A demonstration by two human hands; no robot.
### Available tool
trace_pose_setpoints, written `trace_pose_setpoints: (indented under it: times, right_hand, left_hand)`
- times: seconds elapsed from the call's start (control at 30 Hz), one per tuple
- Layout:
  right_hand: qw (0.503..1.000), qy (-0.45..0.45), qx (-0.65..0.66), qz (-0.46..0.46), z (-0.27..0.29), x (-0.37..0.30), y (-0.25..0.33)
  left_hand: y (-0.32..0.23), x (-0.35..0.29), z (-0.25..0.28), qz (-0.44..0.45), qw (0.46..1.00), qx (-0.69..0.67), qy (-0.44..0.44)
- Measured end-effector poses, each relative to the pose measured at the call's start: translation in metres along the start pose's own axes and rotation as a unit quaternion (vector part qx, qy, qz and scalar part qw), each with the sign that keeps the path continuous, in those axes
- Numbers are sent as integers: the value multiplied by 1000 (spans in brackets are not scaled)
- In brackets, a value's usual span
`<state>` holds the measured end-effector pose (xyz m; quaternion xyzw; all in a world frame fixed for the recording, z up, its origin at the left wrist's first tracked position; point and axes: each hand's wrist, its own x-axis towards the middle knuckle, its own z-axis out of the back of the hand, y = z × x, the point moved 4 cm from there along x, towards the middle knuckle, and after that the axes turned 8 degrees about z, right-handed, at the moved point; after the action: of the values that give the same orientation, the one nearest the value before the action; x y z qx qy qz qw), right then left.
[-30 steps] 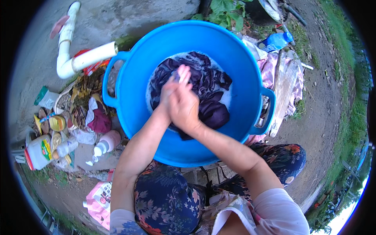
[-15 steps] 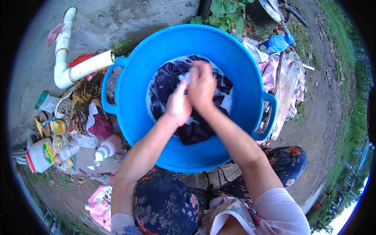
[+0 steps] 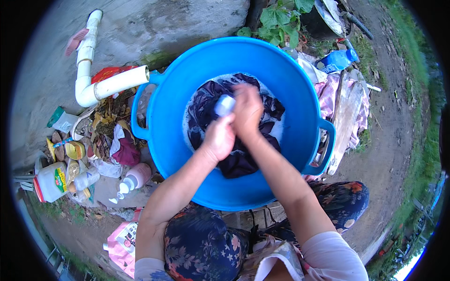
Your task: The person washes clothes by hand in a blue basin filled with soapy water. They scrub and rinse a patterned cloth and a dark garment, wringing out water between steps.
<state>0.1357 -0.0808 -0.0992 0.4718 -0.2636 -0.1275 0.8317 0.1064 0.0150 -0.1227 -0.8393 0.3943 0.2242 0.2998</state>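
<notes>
A wide blue tub (image 3: 187, 61) stands in front of me, with wet dark purple cloth (image 3: 239, 164) lying in sudsy water at its bottom. Above the cloth my two hands press together. My left hand (image 3: 218, 139) is closed, and a small whitish-lavender block (image 3: 225, 106) sticks out at its fingertips; its exact kind is unclear. My right hand (image 3: 247, 111) lies against the left one and the block's side, its fingers smeared by motion. Whether it grips anything cannot be made out.
Left of the tub, a white pipe with a tap (image 3: 112, 86) juts from the wall. Below it lie a pink bottle (image 3: 138, 175), a white jug (image 3: 50, 181) and litter. At right are a wooden board (image 3: 346, 110), pink cloth (image 3: 329, 96) and a blue bottle (image 3: 336, 61).
The pale block shows more clearly above my left hand, which has come a little lower. My right hand is blurred in motion. The whole view has shifted slightly.
</notes>
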Motion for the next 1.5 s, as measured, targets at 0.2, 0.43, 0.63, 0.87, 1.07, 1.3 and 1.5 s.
trace_pose_setpoints:
  times: [0.2,0.43,0.63,0.87,1.07,1.3,1.5]
  right_hand:
    - [999,30,30,-29,8,-19,25]
    - [1000,10,16,-22,4,-4,27]
    - [993,-48,-42,-95,12,14,0]
    - [999,-6,14,-40,2,-1,7]
    - [974,-13,189,-122,22,5,-5]
    - [996,-54,-50,-50,17,7,-6]
    - [1000,-6,26,7,-3,-16,17]
  left_hand:
    - [-23,-1,-9,-55,998,22,17]
    - [-19,-3,-4,-25,998,24,46]
    - [-9,-4,-29,24,996,2,89]
    - [-10,-7,-19,0,999,12,43]
    - [-46,14,-4,-61,996,-70,-4]
    - [12,-6,-24,1,998,-15,60]
    - [-11,-3,-13,-2,997,-30,74]
